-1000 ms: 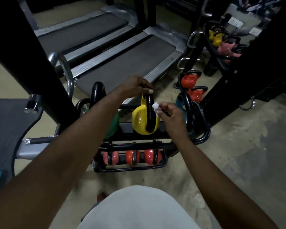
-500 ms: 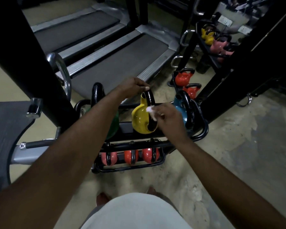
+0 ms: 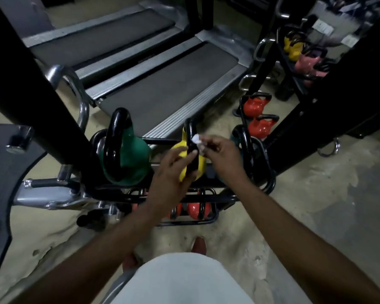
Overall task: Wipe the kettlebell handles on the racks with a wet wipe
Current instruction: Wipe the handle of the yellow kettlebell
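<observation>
Wet wipe (image 3: 196, 140) touches black handle (image 3: 189, 133) of yellow kettlebell (image 3: 201, 166).

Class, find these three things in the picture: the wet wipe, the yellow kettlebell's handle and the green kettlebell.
wet wipe (image 3: 195, 139), head view, on its white folded tip.
yellow kettlebell's handle (image 3: 189, 129), head view, on the black upper bar.
green kettlebell (image 3: 135, 155), head view, on its green body.
</observation>
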{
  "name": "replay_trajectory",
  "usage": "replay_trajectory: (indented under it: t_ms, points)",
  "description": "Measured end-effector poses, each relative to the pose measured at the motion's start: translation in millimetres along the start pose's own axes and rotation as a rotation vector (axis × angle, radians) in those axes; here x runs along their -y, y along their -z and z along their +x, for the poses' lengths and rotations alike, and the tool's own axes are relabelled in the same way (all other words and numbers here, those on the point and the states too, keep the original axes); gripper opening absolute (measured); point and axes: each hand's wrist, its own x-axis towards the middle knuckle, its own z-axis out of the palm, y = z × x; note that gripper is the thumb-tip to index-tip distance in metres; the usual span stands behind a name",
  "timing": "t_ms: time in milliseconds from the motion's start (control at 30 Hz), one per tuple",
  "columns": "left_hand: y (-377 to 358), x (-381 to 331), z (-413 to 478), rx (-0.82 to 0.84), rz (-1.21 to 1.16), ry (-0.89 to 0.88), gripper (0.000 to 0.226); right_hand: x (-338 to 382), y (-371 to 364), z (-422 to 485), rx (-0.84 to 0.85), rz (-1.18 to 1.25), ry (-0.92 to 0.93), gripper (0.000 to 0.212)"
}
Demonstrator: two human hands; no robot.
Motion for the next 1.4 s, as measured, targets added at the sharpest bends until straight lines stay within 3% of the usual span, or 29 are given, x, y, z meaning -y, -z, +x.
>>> replay_trajectory:
  t_ms: [200,333,433,533,667,733,867,1033,1100,1200,1300,1400]
  points:
    - [-19,6,-12,-0.065,0.286,-0.192,0.050,9,10,59,0.089,-0.363,0.266,0.019]
    - [-16,3,-8,-0.092,0.388,-0.271,0.043,13,17,47,0.391,-0.791,0.862,0.022]
    - [-19,0,-8,-0.120,0.404,-0.248,0.040,32,6,65,0.641,-1.093,1.023,0.019]
    - [-18,-1,-11,-0.107,0.438,-0.238,0.039,54,-6,99,0.707,-1.287,0.973,0.013]
    - [-14,-1,-9,-0.075,0.469,-0.227,0.043,68,-4,103,0.950,-1.301,0.929,0.021]
    - [-14,0,-8,-0.072,0.452,-0.211,0.043,64,7,105,0.813,-1.145,0.788,0.028]
    - [-6,-2,2,-0.082,0.262,-0.170,0.034,30,29,69,0.317,-0.643,0.457,0.027]
    - [2,-3,25,0.025,0.193,-0.099,0.041,13,12,77,0.216,-0.091,-0.117,0.024]
    - [5,-3,25,0.089,0.208,-0.070,0.048,11,9,84,0.179,-0.181,-0.066,0.022]
    - [10,-3,23,0.193,0.266,-0.050,0.059,18,14,69,0.165,-0.413,0.221,0.033]
    - [13,-4,25,0.209,0.298,-0.042,0.062,34,13,90,0.369,-0.553,0.461,0.031]
    - [13,-3,24,0.236,0.303,-0.042,0.062,52,3,135,0.678,-0.907,0.518,0.026]
